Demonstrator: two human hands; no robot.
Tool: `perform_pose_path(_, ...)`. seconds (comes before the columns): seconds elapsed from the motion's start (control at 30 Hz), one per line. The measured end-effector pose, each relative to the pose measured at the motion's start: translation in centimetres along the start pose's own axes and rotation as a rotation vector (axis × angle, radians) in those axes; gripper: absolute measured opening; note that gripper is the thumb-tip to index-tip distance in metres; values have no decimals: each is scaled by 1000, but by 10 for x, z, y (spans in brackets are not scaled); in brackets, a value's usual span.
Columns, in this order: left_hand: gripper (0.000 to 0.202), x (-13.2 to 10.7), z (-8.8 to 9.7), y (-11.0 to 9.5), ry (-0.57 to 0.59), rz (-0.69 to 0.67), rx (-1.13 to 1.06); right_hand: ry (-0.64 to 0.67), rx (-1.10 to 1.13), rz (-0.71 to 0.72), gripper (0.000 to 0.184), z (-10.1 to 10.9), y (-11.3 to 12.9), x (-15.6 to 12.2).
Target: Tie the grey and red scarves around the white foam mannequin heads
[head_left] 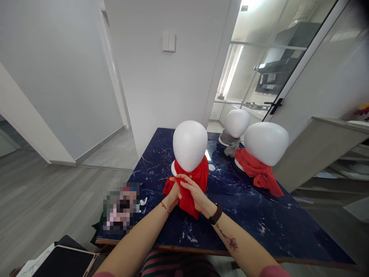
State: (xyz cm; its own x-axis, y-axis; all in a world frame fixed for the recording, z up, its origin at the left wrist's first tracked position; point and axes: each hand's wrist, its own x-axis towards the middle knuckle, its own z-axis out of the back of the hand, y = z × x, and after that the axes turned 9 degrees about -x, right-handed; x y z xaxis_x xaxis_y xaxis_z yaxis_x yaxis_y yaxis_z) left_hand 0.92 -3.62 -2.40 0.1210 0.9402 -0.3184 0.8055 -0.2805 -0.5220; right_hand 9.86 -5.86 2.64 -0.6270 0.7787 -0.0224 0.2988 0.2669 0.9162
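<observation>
A white mannequin head (pixel 190 144) stands upright on the table in front of me, a bright red scarf (pixel 201 175) wrapped round its neck. Both hands meet at the front of this scarf, just below the head. My left hand (pixel 173 193) grips the red cloth, its fingers partly hidden behind the fabric and the other hand. My right hand (pixel 193 189) is closed on the scarf as well, fingers bent across the front towards the left hand. One end of the scarf hangs down between my wrists onto the table.
On the right of the dark blue marbled table (pixel 245 215) stand a mannequin head (pixel 266 142) with a coral scarf (pixel 259 171) and, behind it, another head (pixel 236 123) with a grey scarf (pixel 229 140). White earbuds (pixel 143 201) lie left, beside a blurred-out item (pixel 121 207).
</observation>
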Motion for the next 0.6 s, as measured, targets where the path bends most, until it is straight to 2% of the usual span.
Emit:
perform_pose_path(0.1, 21, 0, 1, -1, -37, -48, 74, -32, -165, 27, 31, 1, -1, 0)
perform_pose_path(0.17, 21, -1, 1, -1, -55, -92, 128, -162, -397, 97, 27, 6, -2, 2)
perform_pose_path(0.27, 9, -5, -1, -5, -60, -193, 204, -348, -787, 253, 24, 18, -1, 4)
perform_pose_path(0.37, 26, -12, 0, -12, -69, -294, 282, -441, -1096, 316, 26, 30, -3, 5)
perform_pose_path(0.5, 32, -40, 5, -15, -108, -438, 441, -509, -1454, 229, 29, 36, -10, 4)
perform_pose_path(0.6, 33, -78, 15, -14, -110, -652, 789, -529, -1662, 223, 22, 29, -9, -3)
